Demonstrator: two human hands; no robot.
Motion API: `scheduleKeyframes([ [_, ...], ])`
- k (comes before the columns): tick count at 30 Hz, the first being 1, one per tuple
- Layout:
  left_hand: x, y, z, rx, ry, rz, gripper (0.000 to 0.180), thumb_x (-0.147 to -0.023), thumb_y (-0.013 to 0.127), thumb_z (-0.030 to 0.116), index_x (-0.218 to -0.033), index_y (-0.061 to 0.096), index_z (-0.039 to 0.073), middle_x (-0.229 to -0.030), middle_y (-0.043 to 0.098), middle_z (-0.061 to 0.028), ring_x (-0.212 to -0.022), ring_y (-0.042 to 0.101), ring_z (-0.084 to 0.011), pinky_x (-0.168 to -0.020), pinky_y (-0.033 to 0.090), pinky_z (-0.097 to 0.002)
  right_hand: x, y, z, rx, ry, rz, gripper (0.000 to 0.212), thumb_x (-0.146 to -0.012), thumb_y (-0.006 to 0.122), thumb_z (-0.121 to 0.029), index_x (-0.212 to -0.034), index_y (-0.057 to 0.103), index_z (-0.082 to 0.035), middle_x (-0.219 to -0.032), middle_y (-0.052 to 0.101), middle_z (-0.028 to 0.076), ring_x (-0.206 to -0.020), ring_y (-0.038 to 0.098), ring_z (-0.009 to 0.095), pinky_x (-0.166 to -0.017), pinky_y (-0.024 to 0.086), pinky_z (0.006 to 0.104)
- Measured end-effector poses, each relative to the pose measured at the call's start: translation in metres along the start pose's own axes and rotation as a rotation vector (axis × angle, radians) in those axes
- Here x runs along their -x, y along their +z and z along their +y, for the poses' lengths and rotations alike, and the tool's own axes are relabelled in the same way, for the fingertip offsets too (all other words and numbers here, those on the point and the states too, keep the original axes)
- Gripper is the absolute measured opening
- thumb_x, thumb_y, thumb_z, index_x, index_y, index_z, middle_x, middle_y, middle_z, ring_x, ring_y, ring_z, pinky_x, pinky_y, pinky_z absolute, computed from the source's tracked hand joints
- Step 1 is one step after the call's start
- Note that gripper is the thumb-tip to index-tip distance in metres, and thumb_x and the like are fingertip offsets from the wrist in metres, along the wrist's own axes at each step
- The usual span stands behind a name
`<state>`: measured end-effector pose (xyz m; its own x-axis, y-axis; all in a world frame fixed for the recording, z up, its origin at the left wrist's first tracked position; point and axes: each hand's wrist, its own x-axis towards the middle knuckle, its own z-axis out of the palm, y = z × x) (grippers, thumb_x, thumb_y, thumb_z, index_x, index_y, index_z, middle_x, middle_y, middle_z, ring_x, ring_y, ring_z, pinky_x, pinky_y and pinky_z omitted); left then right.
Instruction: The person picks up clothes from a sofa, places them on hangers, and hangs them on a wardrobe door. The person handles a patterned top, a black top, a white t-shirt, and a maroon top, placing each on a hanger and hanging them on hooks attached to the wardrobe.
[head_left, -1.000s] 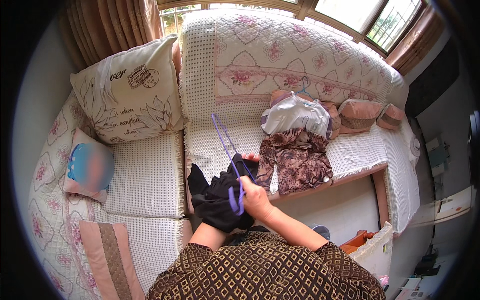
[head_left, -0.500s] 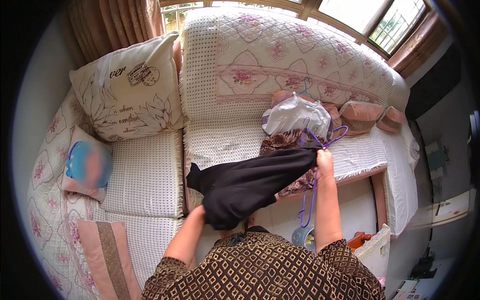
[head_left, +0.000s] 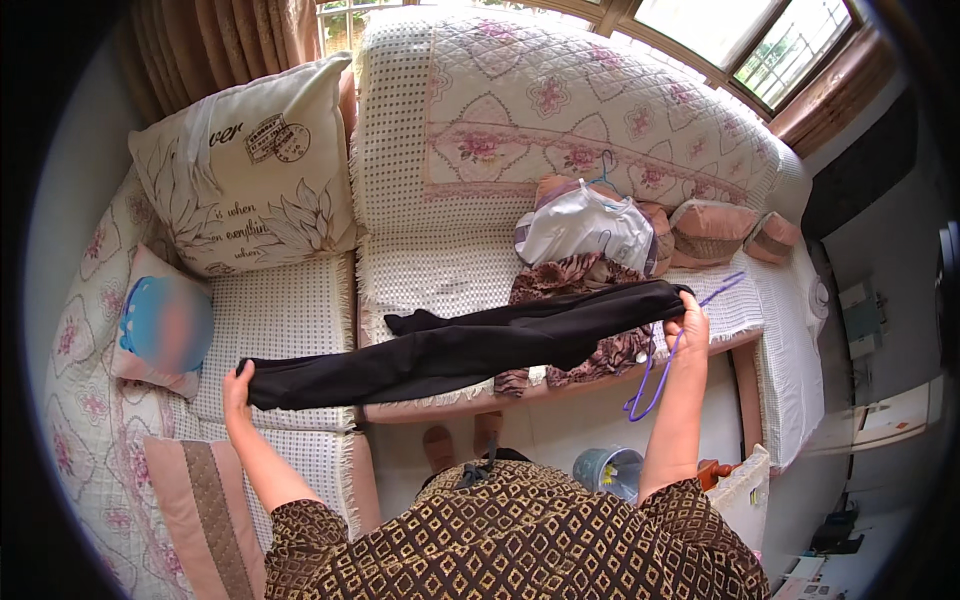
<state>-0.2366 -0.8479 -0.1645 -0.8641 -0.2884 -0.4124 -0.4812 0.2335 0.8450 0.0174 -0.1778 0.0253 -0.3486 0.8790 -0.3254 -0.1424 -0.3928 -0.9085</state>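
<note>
A long black garment (head_left: 470, 355) is stretched sideways in front of me, above the sofa's edge; its exact kind is unclear. Its left end is gripped by my left hand (head_left: 237, 390), fingers closed on the edge. My right hand (head_left: 690, 325) pinches the other end, with a purple clothes hanger (head_left: 660, 382) in the same grasp, partly hidden by the hand and cloth. Behind the black cloth lies a brown patterned garment (head_left: 570, 278) on the seat. Beyond that, a white top (head_left: 585, 230) on a blue hanger (head_left: 605, 172) rests against the pink cushions.
The sofa (head_left: 400, 260) wears white and floral covers. A large printed cushion (head_left: 250, 170) leans at the left, with a smaller picture cushion (head_left: 165, 325) and a pink one (head_left: 200, 500) nearer. A bin (head_left: 605, 470) stands on the floor near my right forearm.
My left hand has moved left and up, pulling the bunched black garment out to nearly full length. My right hand has shifted slightly right, and the purple hanger has turned with it.
</note>
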Motion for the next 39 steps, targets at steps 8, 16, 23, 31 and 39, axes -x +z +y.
scheduleKeyframes([
  [8, 0.064, 0.133, 0.068, -0.245, 0.752, 0.29, 0.025, -0.07, 0.065, 0.015, -0.091, 0.054, 0.006, -0.08, 0.057, -0.0112, -0.074, 0.055, -0.0264, -0.07, 0.044, -0.0368, 0.044, 0.035, 0.011, 0.043, 0.064, -0.334, 0.015, -0.075, 0.063, -0.006, -0.081, 0.05, -0.01, -0.069, 0.056, 0.001, -0.038, 0.044, 0.005, -0.026, 0.023, 0.0163],
  [16, 0.287, 0.297, 0.115, 0.031, 0.817, -1.03, 0.046, -0.074, 0.068, 0.012, -0.111, 0.044, 0.001, -0.103, 0.051, -0.0131, -0.095, 0.054, -0.0208, -0.079, 0.046, -0.0308, 0.117, 0.102, 0.032, 0.031, 0.174, -0.558, 0.015, -0.079, 0.063, -0.01, -0.083, 0.048, -0.009, -0.068, 0.052, -0.001, -0.042, 0.039, 0.003, -0.029, 0.023, 0.0167],
  [23, 0.27, 0.339, 0.103, -0.092, 1.065, -0.259, 0.055, -0.065, 0.07, 0.019, -0.109, 0.047, -0.003, -0.099, 0.053, -0.022, -0.094, 0.049, -0.0422, -0.083, 0.041, -0.0446, 0.138, 0.116, 0.035, 0.008, 0.096, -0.606, 0.014, -0.081, 0.061, -0.011, -0.085, 0.048, -0.01, -0.07, 0.052, -0.002, -0.043, 0.039, 0.003, -0.031, 0.026, 0.0164],
  [31, 0.216, 0.288, 0.113, 0.032, 0.901, -0.439, 0.024, -0.073, 0.044, -0.002, -0.094, 0.056, -0.006, -0.087, 0.058, -0.0255, -0.085, 0.056, -0.0376, -0.077, 0.045, -0.0377, 0.106, 0.102, 0.04, 0.035, -0.05, -0.432, 0.018, -0.079, 0.063, -0.009, -0.087, 0.048, -0.01, -0.076, 0.056, 0.0, -0.056, 0.053, 0.006, -0.029, 0.025, 0.0161],
  [39, 0.195, 0.253, 0.183, 0.256, 0.638, -0.595, 0.014, -0.076, 0.047, -0.001, -0.083, 0.059, -0.002, -0.069, 0.059, -0.0047, -0.067, 0.051, -0.0095, -0.065, 0.044, -0.0245, 0.078, 0.07, 0.061, 0.317, 0.041, -0.441, 0.036, -0.084, 0.056, -0.034, -0.06, 0.044, -0.01, -0.049, 0.044, 0.0, -0.035, 0.038, 0.007, -0.028, 0.019, 0.0192],
])
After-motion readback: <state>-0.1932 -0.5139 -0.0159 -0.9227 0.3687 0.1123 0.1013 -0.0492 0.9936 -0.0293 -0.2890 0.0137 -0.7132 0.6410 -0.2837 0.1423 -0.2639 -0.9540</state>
